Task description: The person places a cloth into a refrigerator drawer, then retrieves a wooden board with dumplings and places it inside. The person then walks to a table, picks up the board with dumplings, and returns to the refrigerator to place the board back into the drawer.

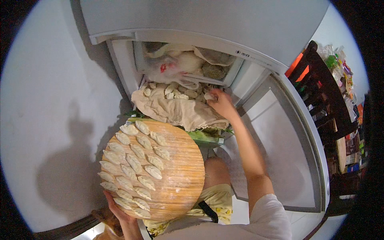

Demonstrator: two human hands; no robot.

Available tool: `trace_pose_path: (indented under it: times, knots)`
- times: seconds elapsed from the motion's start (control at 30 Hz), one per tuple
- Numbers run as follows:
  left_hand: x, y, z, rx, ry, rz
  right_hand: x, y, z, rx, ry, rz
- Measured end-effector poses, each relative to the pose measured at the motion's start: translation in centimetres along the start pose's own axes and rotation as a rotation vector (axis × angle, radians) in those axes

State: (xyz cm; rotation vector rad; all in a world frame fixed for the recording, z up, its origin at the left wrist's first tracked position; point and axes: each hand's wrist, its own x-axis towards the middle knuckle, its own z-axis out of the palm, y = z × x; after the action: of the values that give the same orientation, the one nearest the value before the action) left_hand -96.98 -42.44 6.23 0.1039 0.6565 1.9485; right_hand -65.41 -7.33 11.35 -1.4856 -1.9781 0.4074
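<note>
Dumplings [134,164] are laid in rows across the left half of a round bamboo tray [180,180], which is held up from below at its lower-left rim by the left hand [118,210], fingers curled under the edge. The right hand [221,105] is stretched into an open freezer drawer [234,76], its fingertips closed on a single dumpling [209,96] at the right edge of a pale cloth [180,110] already strewn with others. Support by one hand alone is judged risky: were the tray tipped, the rows could slide off its rim.
</note>
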Motion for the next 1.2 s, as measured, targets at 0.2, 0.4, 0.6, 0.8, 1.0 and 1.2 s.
trace_pose_path:
  times: [0.2,0.4,0.6,0.8,1.0,1.2]
  knots:
    - [0.2,0.2,-1.0,0.001,0.012,0.018,1.2,1.2,2.1,-0.28,-0.146,0.007]
    - [-0.2,0.4,0.0,0.002,-0.055,-0.007,1.1,0.8,1.6,-0.325,-0.188,-0.104]
    - [-0.5,0.9,-0.1,0.022,-0.006,-0.014,-4.3,-10.3,-2.2,0.185,-0.274,-0.183]
    - [-0.2,0.9,-0.4,-0.026,-0.022,-0.058,-11.0,-17.5,-0.3,0.089,-0.573,-0.378]
    - [-0.3,0.6,0.1,-0.003,-0.038,-0.048,-14.0,-16.8,2.9,-0.048,-0.265,-0.541]
    - [0.0,0.5,0.0,-0.042,-0.056,-0.068,-12.8,-15.9,0.8,0.137,-0.304,-0.355]
